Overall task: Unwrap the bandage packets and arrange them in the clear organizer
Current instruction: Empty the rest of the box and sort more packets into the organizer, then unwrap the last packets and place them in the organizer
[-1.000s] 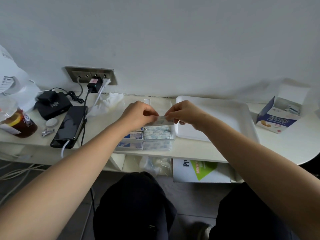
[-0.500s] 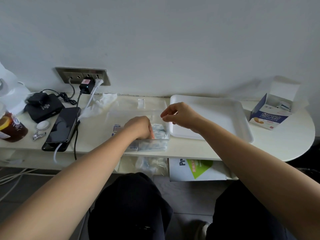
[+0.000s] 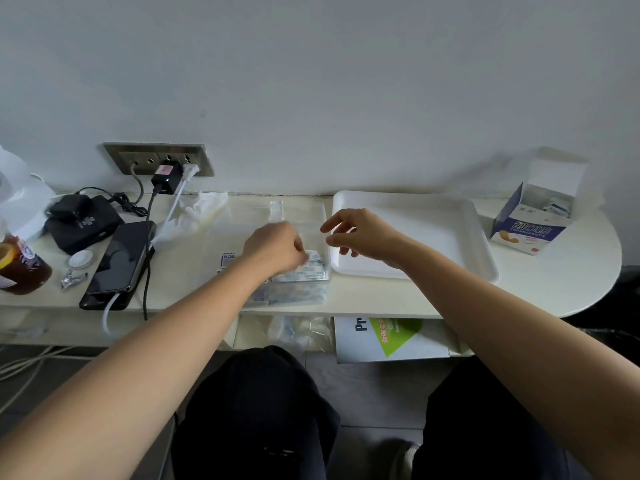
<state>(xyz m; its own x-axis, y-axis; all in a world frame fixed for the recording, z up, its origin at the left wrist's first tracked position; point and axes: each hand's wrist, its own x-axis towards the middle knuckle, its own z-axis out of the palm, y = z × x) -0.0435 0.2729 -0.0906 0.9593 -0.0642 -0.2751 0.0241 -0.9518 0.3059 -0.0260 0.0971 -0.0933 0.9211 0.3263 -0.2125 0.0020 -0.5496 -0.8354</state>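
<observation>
The clear organizer (image 3: 325, 226) lies on the white shelf between my hands, with stacks of white-and-blue bandage packets (image 3: 298, 292) in its near compartments. My left hand (image 3: 273, 247) reaches into it with fingers curled, the fingertips gripping a bandage packet (image 3: 314, 262) on top of the right rear stack. My right hand (image 3: 362, 235) hovers just right of the organizer, over the edge of the white tray, fingers loosely spread with nothing visible in them. One more packet (image 3: 227, 259) shows left of my left wrist.
A white tray (image 3: 433, 216) sits to the right, and beyond it an open blue bandage box (image 3: 530, 232). To the left lie a phone (image 3: 117, 261) on a cable, a black charger pouch (image 3: 81, 221), a jar (image 3: 19, 270) and crumpled clear plastic (image 3: 202, 211). Discarded wrappers (image 3: 301, 332) rest on the lower shelf.
Both hands held a packet up together a second ago. My left hand then lowered it into the organizer, and my right hand let go and spread its fingers.
</observation>
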